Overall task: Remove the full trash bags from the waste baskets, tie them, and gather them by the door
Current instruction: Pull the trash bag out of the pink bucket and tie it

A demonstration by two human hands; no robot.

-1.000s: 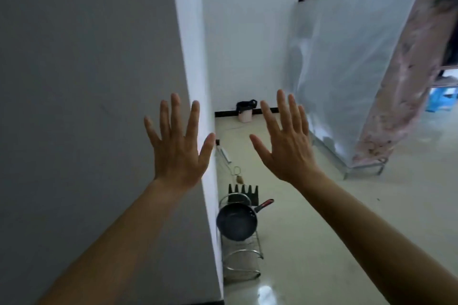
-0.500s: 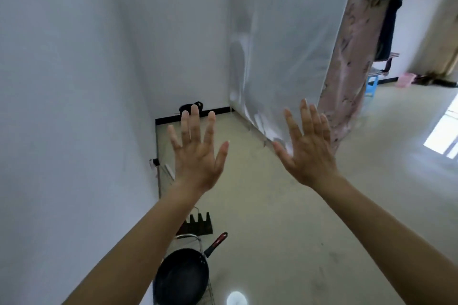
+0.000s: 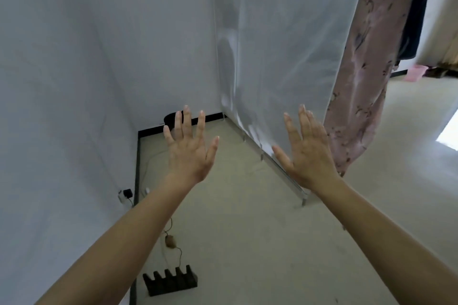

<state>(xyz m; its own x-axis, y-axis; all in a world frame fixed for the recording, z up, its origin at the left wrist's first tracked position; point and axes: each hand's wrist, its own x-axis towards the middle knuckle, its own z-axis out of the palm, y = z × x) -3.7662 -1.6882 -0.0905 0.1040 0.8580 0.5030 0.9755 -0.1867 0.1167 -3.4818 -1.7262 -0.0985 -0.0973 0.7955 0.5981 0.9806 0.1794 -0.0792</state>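
Black trash bag [image 3: 170,118] sits by the far wall [image 3: 148,57], so left hand [image 3: 189,153] and right hand [image 3: 309,153] reach forward, fingers spread and empty, likely to grab it.

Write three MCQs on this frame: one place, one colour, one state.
1. Where is the black slotted rack? A on the floor near the left wall; B on a shelf; C in a hand.
2. What colour is the small basket at far right? A green; B pink; C black.
3. How are the left hand and right hand? A gripping a bag; B fists; C both open, empty.
Key: 1A, it stands on the floor close to the wall's foot. 2B, it is plainly pink. 3C, fingers are spread and nothing is held.
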